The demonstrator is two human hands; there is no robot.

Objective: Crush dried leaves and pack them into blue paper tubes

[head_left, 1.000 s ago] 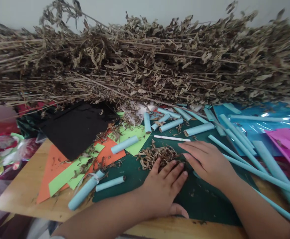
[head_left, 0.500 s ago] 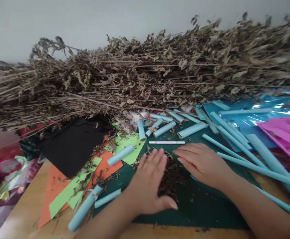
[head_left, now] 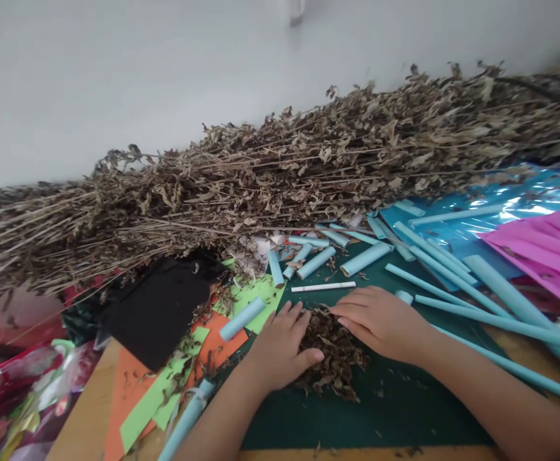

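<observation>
A cluttered craft table seen from above, set against a plain pale wall [head_left: 116, 77]. A dark green cutting mat [head_left: 395, 410] covers the near part of the wooden tabletop [head_left: 82, 422]. In its middle lies a small pile of crumbled dry leaves [head_left: 332, 358]. The left hand [head_left: 282, 349] rests open against the pile's left side, thumb lying on the leaves. The right hand [head_left: 380, 320] lies flat, fingers together, on the pile's upper right edge. Neither hand grips anything.

A long heap of dried leafy stalks [head_left: 284, 173] runs along the wall behind. Pale blue paper tubes [head_left: 363, 259], short and long, are scattered over the mat's far edge and right side, with a thin white stick [head_left: 322, 287] just beyond the fingers. Orange and green paper sheets [head_left: 203, 346] and a black sheet [head_left: 164, 307] lie to the left; pink paper [head_left: 548, 246] on shiny blue film [head_left: 500, 198] to the right.

The left edge shows blurred, crumpled wrapping, possibly cellophane. Both forearms are cut off by the frame.
</observation>
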